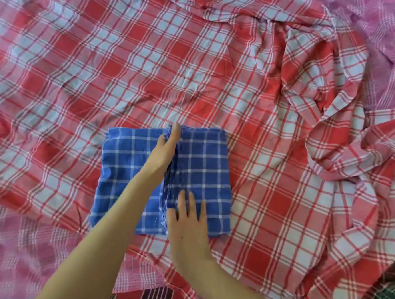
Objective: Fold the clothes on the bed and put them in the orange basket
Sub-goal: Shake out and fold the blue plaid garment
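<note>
A blue and white checked cloth [204,173] lies folded into a rectangle on the bed, in the lower middle of the head view. Its right half is folded over, with a raised seam down the middle. My left hand [167,147] reaches along that seam, fingers closed around the fold's far edge. My right hand [188,220] rests flat on the near right part of the cloth, fingers spread. The orange basket is not in view.
A large red and white checked cloth [150,65] is spread under the blue one and covers most of the bed, bunched in wrinkles at the right [344,146]. Pink checked fabric [384,26] lies at the top right, and darker cloths [157,297] peek out at the bottom edge.
</note>
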{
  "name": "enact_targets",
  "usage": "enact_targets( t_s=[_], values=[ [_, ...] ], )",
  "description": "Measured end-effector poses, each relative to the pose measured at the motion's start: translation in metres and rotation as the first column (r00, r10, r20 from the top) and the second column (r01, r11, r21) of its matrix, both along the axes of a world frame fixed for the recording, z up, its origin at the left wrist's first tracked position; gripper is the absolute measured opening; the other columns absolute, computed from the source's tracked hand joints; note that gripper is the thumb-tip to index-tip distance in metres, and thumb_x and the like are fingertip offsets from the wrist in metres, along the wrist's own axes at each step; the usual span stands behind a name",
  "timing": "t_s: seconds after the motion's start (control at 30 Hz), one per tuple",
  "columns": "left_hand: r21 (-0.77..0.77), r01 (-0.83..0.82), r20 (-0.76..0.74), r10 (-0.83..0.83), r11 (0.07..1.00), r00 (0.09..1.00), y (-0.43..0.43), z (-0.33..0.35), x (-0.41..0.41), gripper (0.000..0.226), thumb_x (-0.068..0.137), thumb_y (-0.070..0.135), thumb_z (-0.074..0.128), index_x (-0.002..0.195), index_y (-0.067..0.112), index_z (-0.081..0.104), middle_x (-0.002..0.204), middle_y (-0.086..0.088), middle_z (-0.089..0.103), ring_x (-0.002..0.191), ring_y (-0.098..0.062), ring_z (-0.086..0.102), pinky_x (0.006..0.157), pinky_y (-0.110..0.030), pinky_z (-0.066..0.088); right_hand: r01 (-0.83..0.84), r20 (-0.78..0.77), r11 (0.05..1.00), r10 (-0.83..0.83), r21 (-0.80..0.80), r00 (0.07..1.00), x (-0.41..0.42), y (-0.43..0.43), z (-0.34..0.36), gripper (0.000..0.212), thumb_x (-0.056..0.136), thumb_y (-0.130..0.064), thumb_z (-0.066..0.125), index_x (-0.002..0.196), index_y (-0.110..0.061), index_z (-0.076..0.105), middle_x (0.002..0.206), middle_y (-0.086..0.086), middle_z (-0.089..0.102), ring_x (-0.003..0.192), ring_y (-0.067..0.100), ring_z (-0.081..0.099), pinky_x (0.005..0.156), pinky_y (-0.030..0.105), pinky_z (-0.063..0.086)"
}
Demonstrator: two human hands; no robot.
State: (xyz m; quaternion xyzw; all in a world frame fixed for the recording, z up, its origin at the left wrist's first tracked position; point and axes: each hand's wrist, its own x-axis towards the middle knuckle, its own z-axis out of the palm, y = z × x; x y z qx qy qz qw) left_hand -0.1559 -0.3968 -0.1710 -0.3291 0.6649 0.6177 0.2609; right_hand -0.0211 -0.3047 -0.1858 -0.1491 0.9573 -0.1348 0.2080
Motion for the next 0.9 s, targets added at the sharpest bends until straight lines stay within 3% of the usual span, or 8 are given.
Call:
enact_targets(
  t_s=[0.13,0.27,0.37,0.47,0.67,0.77,0.83,0.9],
  values=[
    [-0.161,-0.023,-0.145,0.000,0.987,0.990,-0.007,-0.009,-0.005,0.064,0.075,0.038,0.076,0.126,0.020,0.042,0.109,0.004,0.059,0.098,-0.019,0.061,0.086,-0.040,0.051,-0.036,-0.164,0.998,0.027,-0.052,0.986,0.009,0.038,-0.021,0.080,0.057,-0.026,0.084,0.124,-0.013,0.042,0.129,0.016,0.058,0.121,0.034,0.054,0.105,0.052,0.034],
    [-0.206,-0.134,-0.211,0.089,0.969,0.973,-0.003,-0.022,-0.009,0.024,0.087,0.010,0.063,0.107,0.016,0.051,0.092,-0.002,0.059,0.080,-0.021,0.057,0.081,-0.043,0.052,-0.157,-0.433,0.986,0.117,-0.058,0.894,0.019,0.075,-0.045,0.034,0.097,-0.006,0.035,0.129,-0.011,0.044,0.131,0.012,0.057,0.123,0.032,0.052,0.106,0.050,0.027],
    [-0.332,-0.073,-0.216,-0.001,0.940,0.976,0.004,-0.034,-0.005,0.031,0.094,0.013,0.054,0.124,0.014,0.047,0.099,0.000,0.055,0.074,-0.014,0.052,0.060,-0.027,0.046,-0.283,-0.360,0.958,0.280,0.046,0.890,0.018,0.085,-0.049,0.058,0.086,-0.013,0.057,0.139,-0.009,0.035,0.142,0.015,0.044,0.133,0.034,0.039,0.108,0.053,0.022],
    [-0.383,-0.092,-0.265,-0.014,0.919,0.964,0.013,-0.038,-0.013,0.027,0.097,0.013,0.047,0.123,0.014,0.046,0.080,0.006,0.050,0.062,-0.010,0.045,0.050,-0.024,0.037,-0.372,-0.195,0.926,0.378,0.065,0.905,0.017,0.083,-0.041,0.092,0.072,-0.027,0.067,0.147,-0.009,0.017,0.152,0.019,0.025,0.141,0.038,0.020,0.108,0.057,0.014],
    [-0.418,0.019,-0.274,-0.147,0.908,0.950,0.021,-0.032,-0.029,0.028,0.097,0.014,0.047,0.124,0.009,0.045,0.101,-0.004,0.059,0.071,-0.013,0.051,0.060,-0.026,0.040,-0.375,-0.121,0.908,0.401,0.188,0.908,0.014,0.069,-0.043,0.069,0.093,-0.053,0.033,0.146,-0.010,0.021,0.153,0.017,0.021,0.144,0.036,0.008,0.112,0.058,0.009],
    [-0.736,0.037,-0.292,-0.366,0.676,0.883,0.011,-0.027,-0.011,0.045,0.097,0.024,0.048,0.137,0.007,0.038,0.130,-0.013,0.048,0.109,-0.026,0.051,0.087,-0.032,0.041,-0.292,-0.191,0.955,0.280,-0.041,0.941,0.013,0.072,-0.038,0.059,0.098,-0.052,0.022,0.142,-0.015,0.038,0.150,0.009,0.031,0.142,0.028,0.022,0.112,0.052,0.013],
    [-0.897,-0.051,-0.304,-0.528,0.440,0.793,0.008,-0.023,0.019,0.047,0.097,0.026,0.044,0.138,0.004,0.038,0.139,-0.016,0.045,0.127,-0.032,0.043,0.107,-0.039,0.032,-0.038,-0.220,0.954,-0.030,-0.298,0.975,0.005,0.081,-0.028,0.048,0.099,-0.041,0.031,0.133,-0.014,0.051,0.142,0.004,0.046,0.135,0.021,0.039,0.111,0.045,0.024],
    [-0.939,-0.026,-0.276,-0.706,0.344,0.652,0.015,-0.024,0.058,0.047,0.097,0.025,0.041,0.139,0.003,0.040,0.143,-0.017,0.042,0.135,-0.035,0.036,0.115,-0.043,0.021,0.296,-0.192,0.855,-0.405,-0.425,0.894,-0.007,0.090,-0.020,0.042,0.097,-0.032,0.037,0.123,-0.007,0.058,0.122,0.007,0.062,0.114,0.021,0.056,0.098,0.040,0.044]
  ],
)
